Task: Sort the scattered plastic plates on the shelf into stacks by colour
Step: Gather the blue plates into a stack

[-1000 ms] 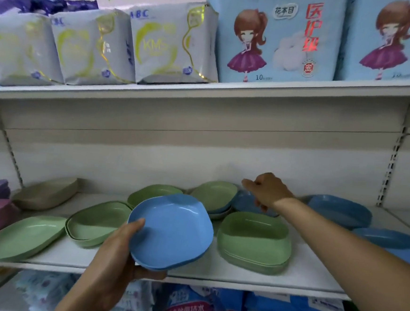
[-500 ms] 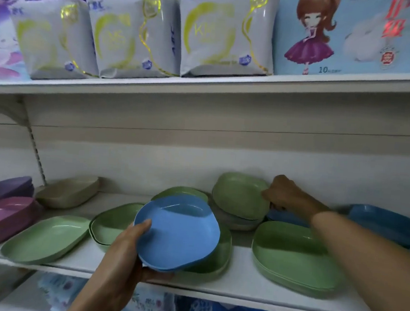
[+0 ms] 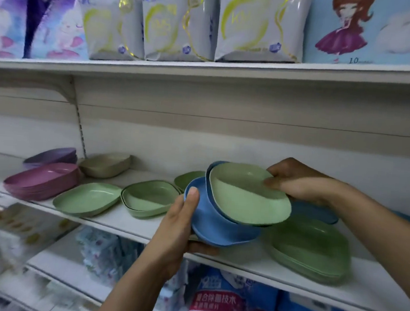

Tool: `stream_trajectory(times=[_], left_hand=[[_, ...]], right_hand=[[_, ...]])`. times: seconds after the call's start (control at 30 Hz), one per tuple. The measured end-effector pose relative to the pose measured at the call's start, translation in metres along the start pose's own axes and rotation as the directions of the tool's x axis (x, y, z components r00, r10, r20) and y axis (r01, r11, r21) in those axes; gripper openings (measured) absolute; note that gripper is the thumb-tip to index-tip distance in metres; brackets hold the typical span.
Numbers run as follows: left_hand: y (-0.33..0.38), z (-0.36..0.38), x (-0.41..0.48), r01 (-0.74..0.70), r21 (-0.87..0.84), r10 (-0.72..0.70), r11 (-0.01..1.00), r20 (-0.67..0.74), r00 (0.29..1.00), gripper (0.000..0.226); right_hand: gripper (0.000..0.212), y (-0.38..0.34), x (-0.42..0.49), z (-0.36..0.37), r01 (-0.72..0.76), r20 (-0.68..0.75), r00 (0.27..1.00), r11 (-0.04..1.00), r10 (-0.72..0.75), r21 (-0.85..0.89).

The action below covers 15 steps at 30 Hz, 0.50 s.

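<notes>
My left hand (image 3: 176,229) grips a blue plate (image 3: 214,226) by its left rim, thumb on top, holding it tilted above the shelf's front edge. My right hand (image 3: 295,182) pinches a green plate (image 3: 247,195) with a second blue plate (image 3: 212,170) nested under it, and both sit against the blue plate in my left hand. On the shelf (image 3: 130,220) lie a single green plate (image 3: 86,198), a green stack (image 3: 147,198), another green plate (image 3: 188,178) behind, and a green stack (image 3: 312,249) at the right.
A pink stack (image 3: 41,180), purple plates (image 3: 51,156) and beige plates (image 3: 105,163) sit at the shelf's left. A dark blue plate (image 3: 315,210) lies under my right wrist. Packaged goods fill the upper shelf (image 3: 206,67) and the lower shelf.
My right hand has lifted the green plate and the blue one beneath it from the back of the shelf and brought them forward onto the blue plate in my left hand. The camera shifted left.
</notes>
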<state>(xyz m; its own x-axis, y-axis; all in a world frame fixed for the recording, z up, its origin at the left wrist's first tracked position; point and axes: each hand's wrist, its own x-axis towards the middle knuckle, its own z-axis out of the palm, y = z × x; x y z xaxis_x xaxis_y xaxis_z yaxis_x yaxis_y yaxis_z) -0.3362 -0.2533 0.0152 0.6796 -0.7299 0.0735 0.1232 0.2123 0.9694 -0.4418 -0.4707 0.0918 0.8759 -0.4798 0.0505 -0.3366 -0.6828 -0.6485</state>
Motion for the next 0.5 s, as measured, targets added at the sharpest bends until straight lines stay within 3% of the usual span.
stream_trajectory(times=[0.1,0.27,0.37,0.5], left_hand=[[-0.003,0.006,-0.008,-0.014,0.008,0.013,1.0,0.022,1.0,0.043],[-0.006,0.011,-0.016,-0.008,0.006,0.008,1.0,0.008,1.0,0.04],[-0.008,0.009,-0.018,0.0,-0.006,0.0,1.0,-0.032,0.999,0.041],[-0.013,0.006,-0.02,0.065,-0.087,-0.075,0.994,-0.123,0.99,0.043]], right_hand=[[0.027,-0.012,-0.005,0.004,0.019,-0.024,0.999,0.982,-0.024,-0.185],[0.025,-0.018,-0.006,0.019,0.12,-0.06,0.987,0.938,-0.147,-0.326],[0.024,-0.02,-0.009,0.023,0.15,-0.166,0.968,0.965,-0.187,-0.213],[0.019,-0.014,-0.007,0.018,0.167,-0.486,0.864,0.985,-0.132,0.03]])
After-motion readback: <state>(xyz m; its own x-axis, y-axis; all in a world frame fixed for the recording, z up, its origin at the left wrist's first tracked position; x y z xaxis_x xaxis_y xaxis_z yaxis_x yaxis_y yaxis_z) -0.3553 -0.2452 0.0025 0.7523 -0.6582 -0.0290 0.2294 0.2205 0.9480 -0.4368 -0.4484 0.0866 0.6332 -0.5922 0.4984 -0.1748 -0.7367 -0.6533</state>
